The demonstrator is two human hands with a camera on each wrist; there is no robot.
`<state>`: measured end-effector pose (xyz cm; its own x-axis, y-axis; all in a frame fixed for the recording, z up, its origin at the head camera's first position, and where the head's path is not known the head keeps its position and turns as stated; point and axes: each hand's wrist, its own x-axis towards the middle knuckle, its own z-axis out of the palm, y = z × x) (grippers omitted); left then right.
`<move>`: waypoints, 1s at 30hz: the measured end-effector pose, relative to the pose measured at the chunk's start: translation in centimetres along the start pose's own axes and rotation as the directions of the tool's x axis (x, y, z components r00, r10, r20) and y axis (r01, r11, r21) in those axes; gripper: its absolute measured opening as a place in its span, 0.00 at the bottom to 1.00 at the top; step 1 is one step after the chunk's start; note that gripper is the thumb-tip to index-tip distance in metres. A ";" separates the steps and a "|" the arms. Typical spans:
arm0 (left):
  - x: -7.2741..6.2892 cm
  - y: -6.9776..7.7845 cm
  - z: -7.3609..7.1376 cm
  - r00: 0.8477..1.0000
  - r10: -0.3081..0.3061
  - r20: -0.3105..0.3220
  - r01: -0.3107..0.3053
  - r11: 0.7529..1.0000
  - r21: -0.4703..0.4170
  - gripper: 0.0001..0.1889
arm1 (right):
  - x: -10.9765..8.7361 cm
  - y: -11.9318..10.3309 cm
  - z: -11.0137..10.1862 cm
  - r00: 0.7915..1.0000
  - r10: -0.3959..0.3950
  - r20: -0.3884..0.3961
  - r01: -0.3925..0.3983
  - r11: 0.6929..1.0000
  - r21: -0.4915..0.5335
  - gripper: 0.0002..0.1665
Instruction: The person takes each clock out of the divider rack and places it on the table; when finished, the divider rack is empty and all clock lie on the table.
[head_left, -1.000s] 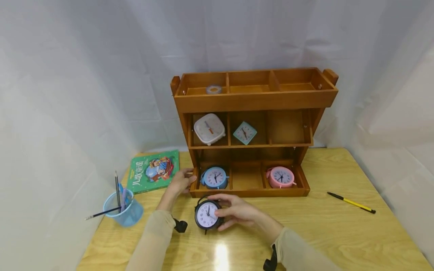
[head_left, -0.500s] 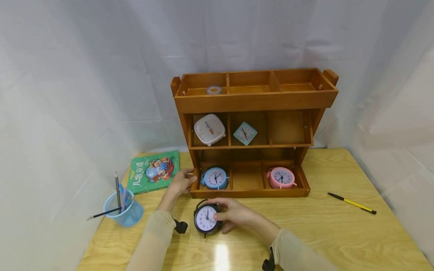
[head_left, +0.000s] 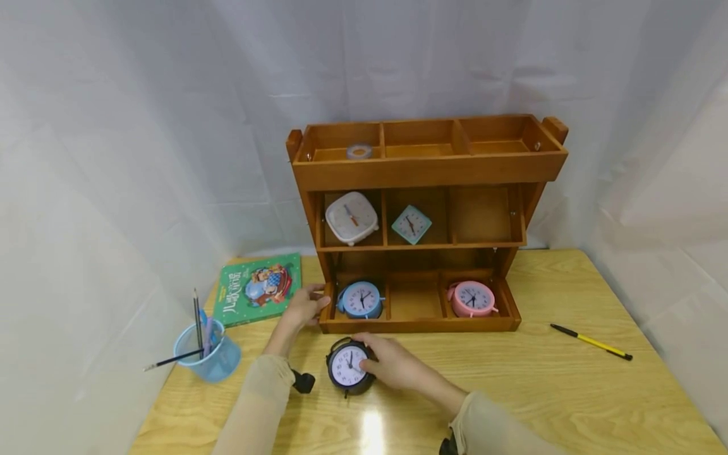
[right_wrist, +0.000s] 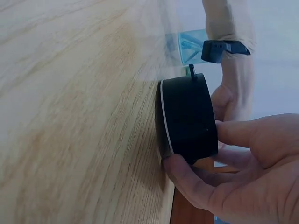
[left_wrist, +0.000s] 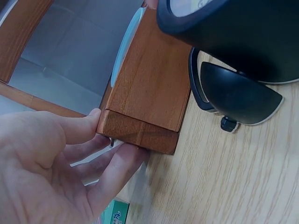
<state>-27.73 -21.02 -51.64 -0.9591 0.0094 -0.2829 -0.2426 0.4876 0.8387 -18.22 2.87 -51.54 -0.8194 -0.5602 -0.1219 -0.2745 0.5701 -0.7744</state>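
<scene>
A black round alarm clock point(head_left: 348, 368) with a white dial lies face up close over the table in front of the shelf. My right hand point(head_left: 392, 363) holds it by its right side, thumb at the dial's edge; in the right wrist view, thumb and fingers pinch the clock's black case point(right_wrist: 189, 119). My left hand point(head_left: 304, 306) grips the front left corner of the wooden shelf point(head_left: 421, 325); in the left wrist view the thumb lies on one side of the wooden corner point(left_wrist: 140, 133) and fingers on the other. A blue alarm clock point(head_left: 361, 299) sits in the bottom left compartment.
A pink alarm clock point(head_left: 473, 298) occupies the bottom right compartment. Above are a white clock point(head_left: 351, 218), a small mint clock point(head_left: 412, 224) and a tape roll point(head_left: 359, 151). A green book point(head_left: 258, 287) and blue pen cup point(head_left: 218, 360) stand left; a yellow-black pen point(head_left: 591, 341) lies right.
My right hand has shifted the black clock slightly toward me, and its fingers now sit more behind the case. The clock's top handle appears lower. The left hand keeps its place.
</scene>
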 end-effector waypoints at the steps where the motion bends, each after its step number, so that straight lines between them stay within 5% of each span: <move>1: 0.0 -0.1 0.0 1.000 0.001 -0.002 -0.001 1.000 0.000 0.27 | -0.1 -0.1 0.1 1.000 0.007 -0.003 -0.007 1.000 -0.015 0.33; 18: -0.1 -0.4 0.1 1.000 -0.012 -0.003 0.012 1.000 -0.029 0.27 | -1.4 -0.5 -0.3 0.996 -0.010 -0.088 -0.010 0.974 -0.227 0.35; 21: -0.1 -0.5 0.1 1.000 -0.006 -0.003 0.005 1.000 -0.028 0.27 | -1.9 0.4 -1.3 0.978 -0.132 -0.159 0.068 0.931 -0.357 0.34; 24: -0.1 -0.5 0.1 1.000 0.003 -0.006 -0.003 1.000 -0.018 0.27 | -2.2 1.7 -2.7 0.923 -0.295 -0.248 0.128 0.842 -0.524 0.31; 27: -0.1 -0.4 0.1 1.000 0.006 -0.007 -0.006 1.000 -0.014 0.27 | -2.5 3.1 -4.4 0.861 -0.392 -0.323 0.105 0.759 -0.642 0.29; 30: -0.1 -0.3 0.1 1.000 0.006 -0.007 -0.006 1.000 -0.023 0.27 | -2.8 4.4 -6.4 0.841 -0.400 -0.365 0.034 0.711 -0.702 0.32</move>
<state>-27.56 -21.08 -51.95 -0.9615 0.0057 -0.2747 -0.2403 0.4677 0.8506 -20.31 10.76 -50.62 -0.7626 -0.4798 0.4339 -0.5765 0.8083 -0.1193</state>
